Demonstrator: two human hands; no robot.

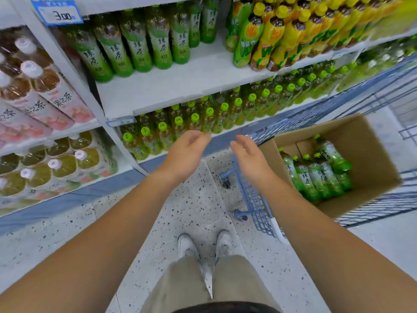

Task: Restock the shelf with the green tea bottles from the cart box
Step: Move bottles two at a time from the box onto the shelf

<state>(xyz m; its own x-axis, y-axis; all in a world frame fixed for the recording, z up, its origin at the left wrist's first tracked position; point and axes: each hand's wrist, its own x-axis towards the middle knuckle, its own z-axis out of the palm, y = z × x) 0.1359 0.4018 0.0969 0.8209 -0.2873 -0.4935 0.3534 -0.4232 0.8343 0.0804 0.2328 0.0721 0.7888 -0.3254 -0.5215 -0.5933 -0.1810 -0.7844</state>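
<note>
A pale speckled floor [194, 211], flecked with dark chips and crossed by thin seams, runs up to a white shelf unit [180, 82]. A slanting white upright [74, 71] splits the unit into two bays. From the foot of the upright, a blue-grey kick strip [67, 199] follows the floor edge both ways. A blue-edged price label [58, 13] sits near the upright's top, and a second label [120, 121] sits just right of it, lower down. The light is bright and even.

Two hands [185, 154] [248, 159], one box [361, 141], one cart [255, 199]

Bright, even store light with faint shadows; wide-angle bending and soft blur toward the edges.
</note>
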